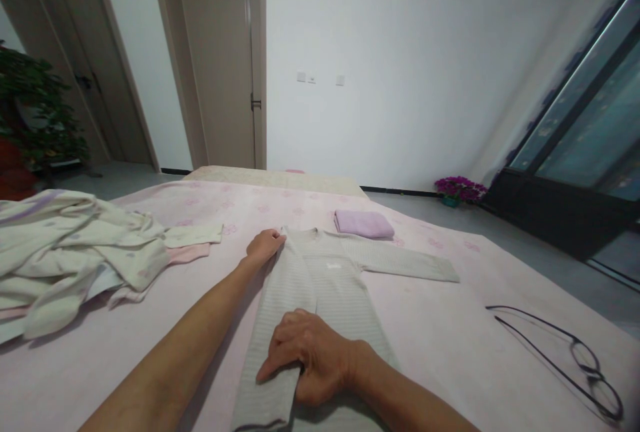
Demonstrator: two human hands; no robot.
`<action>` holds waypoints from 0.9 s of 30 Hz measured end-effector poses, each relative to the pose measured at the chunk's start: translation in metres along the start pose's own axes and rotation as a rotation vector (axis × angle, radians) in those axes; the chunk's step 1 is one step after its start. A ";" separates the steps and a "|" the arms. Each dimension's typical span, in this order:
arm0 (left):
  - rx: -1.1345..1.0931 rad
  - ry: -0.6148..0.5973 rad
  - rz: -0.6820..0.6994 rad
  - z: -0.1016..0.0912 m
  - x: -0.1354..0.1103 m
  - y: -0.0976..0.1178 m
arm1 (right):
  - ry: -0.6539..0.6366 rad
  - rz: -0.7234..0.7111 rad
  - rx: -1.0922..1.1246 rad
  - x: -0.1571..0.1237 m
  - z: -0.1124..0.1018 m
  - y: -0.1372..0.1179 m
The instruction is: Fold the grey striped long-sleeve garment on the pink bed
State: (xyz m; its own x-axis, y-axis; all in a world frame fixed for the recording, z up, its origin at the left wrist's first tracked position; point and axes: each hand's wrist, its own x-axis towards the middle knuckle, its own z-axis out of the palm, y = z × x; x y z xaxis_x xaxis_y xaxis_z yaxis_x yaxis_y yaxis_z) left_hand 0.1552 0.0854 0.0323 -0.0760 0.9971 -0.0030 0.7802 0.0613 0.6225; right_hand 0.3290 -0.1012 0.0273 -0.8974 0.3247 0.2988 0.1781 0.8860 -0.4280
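A grey-beige striped long-sleeved top (pixel 325 279) lies on the pink bedsheet (pixel 450 339), its left side folded over the middle and its right sleeve stretched out to the right. My left hand (pixel 263 247) rests at the top's shoulder, fingers curled on the fabric edge. Near the hem, my right hand (pixel 307 359) presses down on the folded part, fingers bent and pinching the cloth.
A heap of cream and pink clothes (pixel 75 252) lies at the left. A folded lilac cloth (pixel 363 224) sits beyond the top. Dark-rimmed glasses (pixel 575 352) lie at the right edge. Doors, a plant (pixel 35 119) and purple flowers (pixel 459 189) stand farther off.
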 end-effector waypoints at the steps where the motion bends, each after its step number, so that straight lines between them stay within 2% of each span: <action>1: 0.019 0.021 -0.010 0.000 -0.001 -0.001 | 0.005 -0.004 -0.002 0.001 0.000 -0.001; 7: 0.133 0.133 -0.026 0.003 -0.004 -0.016 | 0.020 -0.038 0.015 0.002 -0.001 -0.002; 13: 0.124 0.135 0.040 0.005 -0.007 -0.023 | 0.056 -0.047 0.003 0.003 0.002 -0.002; 15: 0.092 0.126 0.055 0.004 -0.008 -0.025 | 0.150 -0.025 0.040 0.005 0.002 -0.006; 19: 0.024 0.117 0.106 0.000 -0.010 -0.029 | 0.549 0.101 0.182 0.008 -0.006 -0.019; 21: 0.006 0.109 0.129 -0.001 -0.012 -0.030 | 0.660 0.136 0.227 0.008 -0.008 -0.024; 23: -0.001 0.104 0.143 -0.001 -0.012 -0.031 | 0.594 0.099 0.235 0.009 -0.005 -0.024; 27: 0.004 0.104 0.147 0.000 -0.012 -0.031 | 0.240 -0.047 0.149 0.009 0.008 -0.021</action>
State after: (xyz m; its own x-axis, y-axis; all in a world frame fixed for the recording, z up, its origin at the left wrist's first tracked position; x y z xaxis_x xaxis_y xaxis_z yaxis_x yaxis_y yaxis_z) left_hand 0.1321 0.0714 0.0126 -0.0245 0.9853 0.1691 0.7902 -0.0846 0.6070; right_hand 0.3141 -0.1189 0.0324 -0.7786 0.3695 0.5072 0.0613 0.8491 -0.5246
